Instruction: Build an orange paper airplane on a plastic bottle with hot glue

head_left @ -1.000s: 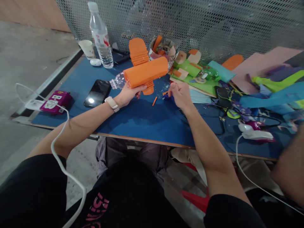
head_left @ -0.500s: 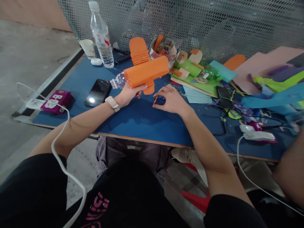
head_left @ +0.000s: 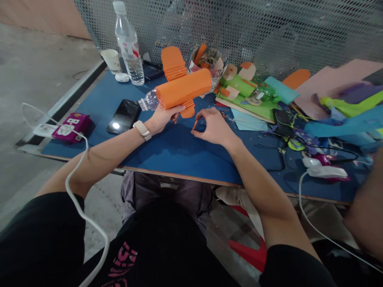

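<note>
Left hand [head_left: 160,119], centre of frame: fingers closed under an orange-paper-wrapped clear plastic bottle with pleated orange side wings [head_left: 186,88], thumb along its near side. Bottle lies aslant above centre, clear neck pointing left; its shadow suggests it is held off the surface.

Right hand [head_left: 214,126], just right of centre: thumb and forefinger curved apart in a C, a thin orange strip [head_left: 195,124] spanning the gap. Cannot tell whether it is pinched or only bracketed.

Handling, by judgement: bottle light, apparently without liquid, walls springy; sleeve may crease or slide on the plastic. Wings look the fragile part, pleats easily crushed. Best hold: round the wrapped body or at the bare neck, off the wings. Strip nearly weightless, bends easily; take it at the ends or mid-length by fingertips.

Outward: black glass smartphone [head_left: 124,116] just left of the bottle's neck. Scrap-filled, pale-walled round basket [head_left: 220,79] just behind the bottle's far end; a swing up-right would likely knock it. Green, blue and pink paper pieces crowd the right. Bare blue tabletop [head_left: 173,157] between the forearms gives most working room, down to the wooden front edge at lower centre. Blurred co-worker's arm [head_left: 366,203], far right edge; keep elbow in.
</note>
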`<state>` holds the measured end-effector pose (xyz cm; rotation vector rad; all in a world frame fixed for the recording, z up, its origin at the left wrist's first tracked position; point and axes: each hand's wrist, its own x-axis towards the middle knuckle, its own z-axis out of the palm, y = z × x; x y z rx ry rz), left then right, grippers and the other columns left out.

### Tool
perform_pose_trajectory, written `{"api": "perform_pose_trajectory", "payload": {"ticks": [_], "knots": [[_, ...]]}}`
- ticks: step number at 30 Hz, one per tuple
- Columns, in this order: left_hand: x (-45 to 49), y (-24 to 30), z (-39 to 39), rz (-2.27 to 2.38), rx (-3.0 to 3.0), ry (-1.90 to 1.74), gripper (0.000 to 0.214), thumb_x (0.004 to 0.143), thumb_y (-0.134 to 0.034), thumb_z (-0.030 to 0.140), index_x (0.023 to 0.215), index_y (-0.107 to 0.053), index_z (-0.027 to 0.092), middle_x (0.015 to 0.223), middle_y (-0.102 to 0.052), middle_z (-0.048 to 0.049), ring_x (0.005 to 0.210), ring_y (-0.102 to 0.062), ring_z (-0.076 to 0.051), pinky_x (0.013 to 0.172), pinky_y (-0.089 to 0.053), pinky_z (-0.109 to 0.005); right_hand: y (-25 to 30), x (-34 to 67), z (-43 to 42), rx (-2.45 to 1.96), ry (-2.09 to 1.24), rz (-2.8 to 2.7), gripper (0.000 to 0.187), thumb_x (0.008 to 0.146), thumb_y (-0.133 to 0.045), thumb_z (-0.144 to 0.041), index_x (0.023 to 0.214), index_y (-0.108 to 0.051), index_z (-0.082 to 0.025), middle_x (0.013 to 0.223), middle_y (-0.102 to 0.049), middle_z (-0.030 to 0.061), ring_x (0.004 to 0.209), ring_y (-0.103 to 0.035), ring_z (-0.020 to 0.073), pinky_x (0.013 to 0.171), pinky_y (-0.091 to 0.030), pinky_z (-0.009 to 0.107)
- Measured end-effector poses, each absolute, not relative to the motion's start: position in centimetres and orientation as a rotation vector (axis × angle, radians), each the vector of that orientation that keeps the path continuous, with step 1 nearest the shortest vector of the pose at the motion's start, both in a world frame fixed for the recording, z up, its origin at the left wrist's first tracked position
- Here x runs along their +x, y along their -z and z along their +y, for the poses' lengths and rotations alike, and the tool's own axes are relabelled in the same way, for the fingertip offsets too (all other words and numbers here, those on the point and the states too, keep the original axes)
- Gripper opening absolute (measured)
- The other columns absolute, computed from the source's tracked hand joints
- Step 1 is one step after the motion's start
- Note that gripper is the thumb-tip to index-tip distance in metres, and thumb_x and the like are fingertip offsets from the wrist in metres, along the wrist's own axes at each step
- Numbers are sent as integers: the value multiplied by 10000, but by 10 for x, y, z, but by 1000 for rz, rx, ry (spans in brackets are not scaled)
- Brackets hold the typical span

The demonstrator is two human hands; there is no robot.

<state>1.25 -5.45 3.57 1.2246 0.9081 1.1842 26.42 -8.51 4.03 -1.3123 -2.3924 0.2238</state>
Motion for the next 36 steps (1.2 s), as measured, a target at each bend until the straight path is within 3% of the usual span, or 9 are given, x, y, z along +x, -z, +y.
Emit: {"api": "perform_pose_trajectory", "payload": {"ticks": [4, 9, 16, 22, 25, 36], "knots": [[12, -33, -51, 874, 1207, -1222, 518, 1044, -870, 223, 645, -540, 238, 563, -457, 64, 517, -447, -108, 564, -453, -278, -42, 252, -91, -1259, -231, -2247, 545, 1020, -931, -549, 1448, -699, -303, 1311, -748, 162, 1264, -689, 462, 1057, -639, 665], [13, -30, -49, 864, 1222, -1247, 529, 1080, -841, 236, 654, -527, 237, 586, -453, 52, 536, -440, -108, 563, -450, -271, -38, 236, -92, -1248, -93, -2096, 592, 1120, -810, -604, 1599, -623, -310, 1411, -703, 188, 1370, -664, 486, 1109, -645, 742], [17, -27, -52, 813, 1192, -1225, 441, 1102, -771, 171, 704, -589, 228, 605, -481, 47, 537, -446, -114, 556, -456, -290, -16, 225, -80, -1248, -109, -1884, 619, 1088, -886, -582, 1549, -610, -275, 1490, -688, 192, 1433, -677, 466, 1216, -611, 754], [21, -22, -52, 787, 1209, -1240, 472, 1008, -916, 347, 692, -585, 228, 606, -508, 42, 542, -451, -107, 535, -449, -253, 10, 230, -58, -1090, -141, -1792, 669, 997, -981, -603, 1446, -600, -287, 1438, -691, 135, 1403, -698, 410, 1259, -597, 726], [22, -22, -54, 790, 1236, -1229, 499, 1041, -904, 369, 692, -578, 227, 609, -503, 43, 538, -457, -109, 537, -449, -254, 13, 230, -57, -1088, -143, -1784, 661, 979, -997, -570, 1415, -588, -290, 1413, -687, 130, 1372, -706, 405, 1248, -600, 718], [23, -28, -58, 829, 1211, -1179, 498, 1130, -762, 171, 670, -576, 222, 610, -516, 47, 524, -472, -101, 534, -435, -253, 10, 226, -63, -1115, -160, -1768, 623, 998, -999, -549, 1404, -597, -301, 1460, -686, 132, 1415, -714, 413, 1268, -617, 744]]}}
